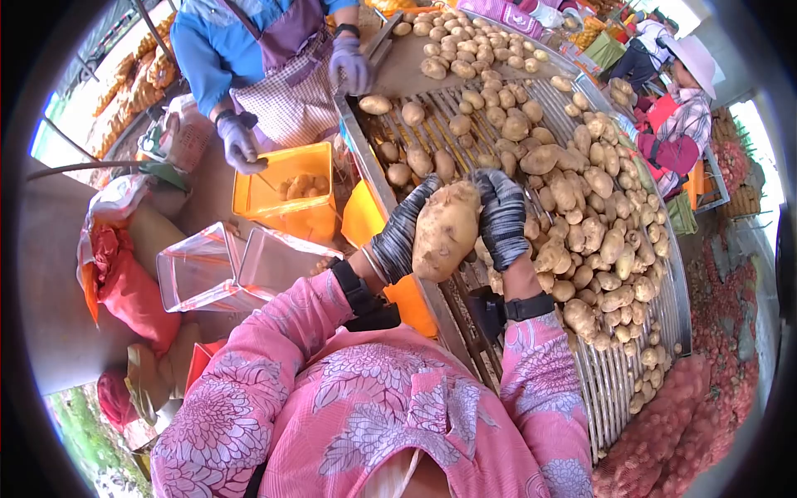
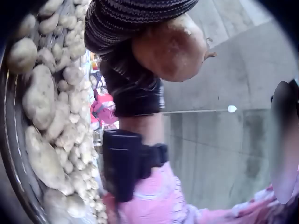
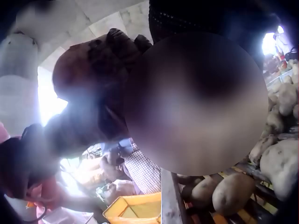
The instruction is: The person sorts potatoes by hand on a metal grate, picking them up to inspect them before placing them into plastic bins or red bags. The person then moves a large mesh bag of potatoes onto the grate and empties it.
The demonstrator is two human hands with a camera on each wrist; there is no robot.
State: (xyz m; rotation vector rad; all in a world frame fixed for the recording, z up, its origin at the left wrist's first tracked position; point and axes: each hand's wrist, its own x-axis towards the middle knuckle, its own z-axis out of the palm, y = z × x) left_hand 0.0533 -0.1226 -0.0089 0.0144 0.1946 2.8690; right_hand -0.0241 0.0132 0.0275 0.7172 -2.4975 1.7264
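A large tan potato [image 1: 447, 231] with dark specks is held up in front of the chest, above the edge of the slatted table. My left hand [image 1: 398, 236], in a dark striped knit glove, grips its left side. On the other side my right hand [image 1: 502, 217], gloved alike, holds its far right end with bent fingers. The left wrist view shows the potato [image 2: 173, 49] close up, with a small sprout at one end and striped glove fingers over it. Much of the right wrist view is covered by a blurred disc.
A heap of potatoes [image 1: 602, 224] covers the slatted metal table [image 1: 589, 382] to the right. Left of it stand a yellow crate [image 1: 282, 220] with some potatoes and a clear-sided frame [image 1: 207, 266]. Across from me is a person in purple gloves [image 1: 353, 62]. Red net sacks [image 1: 664, 423] lie at lower right.
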